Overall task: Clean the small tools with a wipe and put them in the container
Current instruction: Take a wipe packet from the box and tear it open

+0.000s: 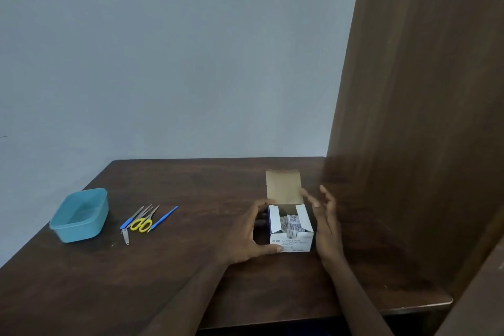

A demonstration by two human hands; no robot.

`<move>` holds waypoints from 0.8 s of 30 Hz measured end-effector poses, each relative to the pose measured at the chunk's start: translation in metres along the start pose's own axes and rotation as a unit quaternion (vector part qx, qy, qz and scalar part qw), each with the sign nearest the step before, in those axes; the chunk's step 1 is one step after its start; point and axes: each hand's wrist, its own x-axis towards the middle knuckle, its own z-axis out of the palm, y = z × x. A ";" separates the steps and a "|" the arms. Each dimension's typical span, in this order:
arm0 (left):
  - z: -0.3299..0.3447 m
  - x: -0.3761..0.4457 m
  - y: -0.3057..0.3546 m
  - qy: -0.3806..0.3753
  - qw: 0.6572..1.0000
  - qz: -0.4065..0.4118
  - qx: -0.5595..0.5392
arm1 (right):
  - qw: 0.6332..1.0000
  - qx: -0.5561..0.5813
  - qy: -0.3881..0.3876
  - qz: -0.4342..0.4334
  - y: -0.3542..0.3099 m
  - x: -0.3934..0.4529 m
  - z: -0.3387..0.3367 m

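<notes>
container (79, 215) left of tools (141, 222), box (290, 226) right

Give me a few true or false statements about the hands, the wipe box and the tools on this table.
1. The white cardboard box of alcohol swabs has its lid flap open. True.
2. The left hand grips the box's side. True.
3. The right hand pinches a swab. False: it is open beside the box, holding nothing.
4. The yellow-handled scissors lie inside the blue plastic container. False: they lie on the dark wooden table right of it, with the other tools.
5. The container has a lid on. False: it is uncovered.
</notes>
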 end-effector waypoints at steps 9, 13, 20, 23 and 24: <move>-0.002 0.001 -0.001 0.004 1.000 -0.018 0.001 | 0.908 -0.385 -0.106 -0.126 -0.010 0.019 -0.011; -0.002 0.001 -0.001 0.007 1.000 -0.018 -0.008 | 0.766 -0.598 -0.231 -0.038 -0.066 0.030 -0.001; -0.001 0.000 -0.005 0.011 1.000 -0.004 -0.023 | 0.612 -0.729 -0.306 -0.017 -0.101 0.038 0.035; -0.003 -0.001 -0.006 0.010 1.000 0.000 -0.026 | 0.633 -0.710 -0.309 -0.003 -0.101 0.040 0.038; -0.003 -0.001 -0.006 0.010 1.000 0.001 -0.026 | 0.658 -0.688 -0.307 0.006 -0.103 0.042 0.036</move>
